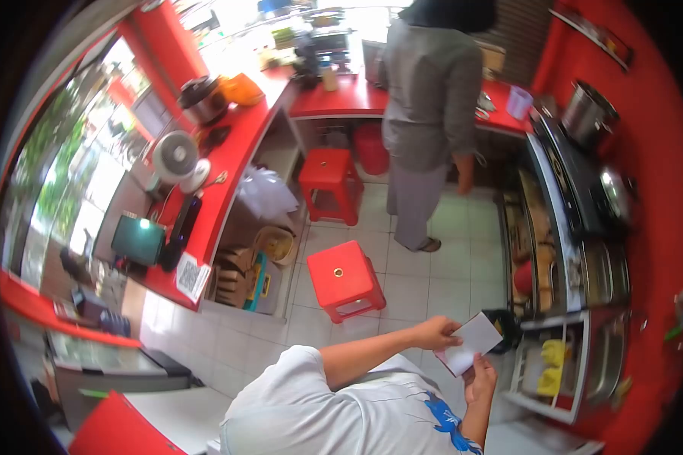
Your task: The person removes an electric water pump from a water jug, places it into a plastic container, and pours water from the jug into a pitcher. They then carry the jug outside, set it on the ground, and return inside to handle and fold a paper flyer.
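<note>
A small white booklet point(474, 339) with a thin dark red edge lies between my two hands, near the front of my white shirt. My left hand point(437, 334) pinches its left side with thumb and fingers. Lower down, my right hand point(480, 379) grips the bottom edge, its fingers closed. The pages look blank from here. Just behind the booklet is a dark round object point(502, 331), partly hidden by it.
Two red stools point(345, 277) stand on the tiled floor. A person point(432, 98) stands at the red counter point(341, 101), facing away. To the right are a black stove point(565, 178) and a rack with yellow cups point(552, 365). A fan point(177, 155) stands on the left counter.
</note>
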### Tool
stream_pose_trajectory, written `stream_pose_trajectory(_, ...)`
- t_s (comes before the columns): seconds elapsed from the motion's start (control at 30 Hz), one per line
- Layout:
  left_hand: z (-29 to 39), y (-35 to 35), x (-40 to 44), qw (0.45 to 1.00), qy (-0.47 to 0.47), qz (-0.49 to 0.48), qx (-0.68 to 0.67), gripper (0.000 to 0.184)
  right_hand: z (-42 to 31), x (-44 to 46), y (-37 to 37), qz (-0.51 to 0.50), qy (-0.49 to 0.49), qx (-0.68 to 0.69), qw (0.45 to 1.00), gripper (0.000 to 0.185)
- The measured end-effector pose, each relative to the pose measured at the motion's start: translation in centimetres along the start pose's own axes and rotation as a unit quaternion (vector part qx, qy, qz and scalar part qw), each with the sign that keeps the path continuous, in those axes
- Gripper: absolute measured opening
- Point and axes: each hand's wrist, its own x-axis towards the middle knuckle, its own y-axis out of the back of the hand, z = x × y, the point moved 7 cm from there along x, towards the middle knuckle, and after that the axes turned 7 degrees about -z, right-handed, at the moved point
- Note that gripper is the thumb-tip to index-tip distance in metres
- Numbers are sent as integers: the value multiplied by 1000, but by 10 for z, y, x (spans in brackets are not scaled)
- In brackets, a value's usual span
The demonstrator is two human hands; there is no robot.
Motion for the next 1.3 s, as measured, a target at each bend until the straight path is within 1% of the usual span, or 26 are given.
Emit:
stream_pose_trajectory(0.03, -3, 13, -2, 998, -27, 49, 29, 25, 4, 7, -9, -8, -31, -23, 999, 20)
stream_pose_trajectory(0.1, -23, 29, -11, 991, -68, 113, 15, 25, 9, 28, -20, -52, -11, -105, 993, 17)
stream_pose_trajectory(0.13, -30, 38, -18, 983, -100, 155, 8, 24, 10, 39, -28, -37, 9, -117, 992, 18)
stream_pose_trajectory(0.17, -31, 46, -28, 979, -100, 179, 3, 24, 10, 44, -50, -56, -1, -130, 990, 18)
stream_pose_trajectory(0.23, -39, 63, -58, 956, -75, 258, -115, 21, 18, 42, -93, -86, -70, -121, 986, 19)
stream_pose_trajectory(0.27, -49, 69, -67, 938, -91, 268, -202, 19, 34, 56, -86, -130, -88, -176, 972, 19)
stream_pose_trajectory(0.33, -60, 73, -86, 930, -92, 267, -234, 24, 47, 63, -99, -156, -90, -212, 961, 20)
stream_pose_trajectory(0.43, -62, 76, -113, 895, -105, 333, -278, 25, 50, 62, -129, -185, -79, -232, 952, 20)
stream_pose_trajectory(0.47, -70, 78, -117, 883, -107, 364, -277, 26, 53, 59, -137, -203, -102, -231, 946, 19)
stream_pose_trajectory(0.5, -78, 77, -113, 881, -109, 367, -277, 26, 54, 57, -140, -219, -124, -228, 940, 19)
stream_pose_trajectory(0.57, -66, 79, -118, 861, -212, 400, -231, 29, 50, 66, -133, -242, -115, -249, 931, 18)
stream_pose_trajectory(0.6, -62, 77, -120, 859, -212, 405, -233, 29, 47, 67, -130, -252, -130, -244, 927, 19)
stream_pose_trajectory(0.67, -66, 68, -117, 891, -92, 320, -308, 32, 39, 67, -122, -260, -150, -237, 924, 21)
stream_pose_trajectory(0.77, -52, 54, -111, 914, -66, 268, -298, 34, 35, 58, -92, -261, -229, -313, 884, 28)
stream_pose_trajectory(0.8, -50, 48, -106, 913, -55, 280, -291, 30, 31, 59, -85, -260, -198, -318, 890, 25)
stream_pose_trajectory(0.83, -52, 39, -100, 937, 3, 252, -241, 28, 24, 57, -75, -246, -163, -321, 900, 22)
stream_pose_trajectory(0.87, -54, 29, -94, 959, 56, 210, -183, 26, 10, 42, -87, -234, -157, -222, 934, 15)
stream_pose_trajectory(0.93, -59, 6, -77, 944, 77, 190, -260, 24, 5, 43, -59, -211, -153, -172, 950, 15)
stream_pose_trajectory(1.0, -47, -11, -65, 928, 66, 172, -324, 21, 4, 39, -29, -213, -169, -177, 946, 11)
stream_pose_trajectory(1.07, -50, -25, -50, 913, 31, 157, -375, 21, 7, 35, -7, -239, -171, -32, 955, 14)
stream_pose_trajectory(1.1, -57, -30, -45, 919, 36, 143, -365, 27, 7, 34, 2, -212, -179, -22, 961, 19)
stream_pose_trajectory(1.13, -61, -36, -39, 925, 39, 132, -355, 33, 4, 33, 8, -212, -170, -13, 962, 20)
stream_pose_trajectory(1.17, -54, -41, -35, 927, 74, 144, -338, 33, 0, 31, 14, -213, -163, -3, 963, 20)
stream_pose_trajectory(1.2, -55, -44, -29, 927, 68, 149, -338, 31, -7, 29, 11, -214, -161, 32, 963, 22)
stream_pose_trajectory(1.27, -51, -48, -19, 938, 62, 155, -305, 24, -36, 12, 1, -209, -209, 90, 951, 23)
stream_pose_trajectory(1.3, -48, -50, -14, 943, 51, 146, -295, 23, -28, 19, 18, -215, -201, 72, 953, 25)
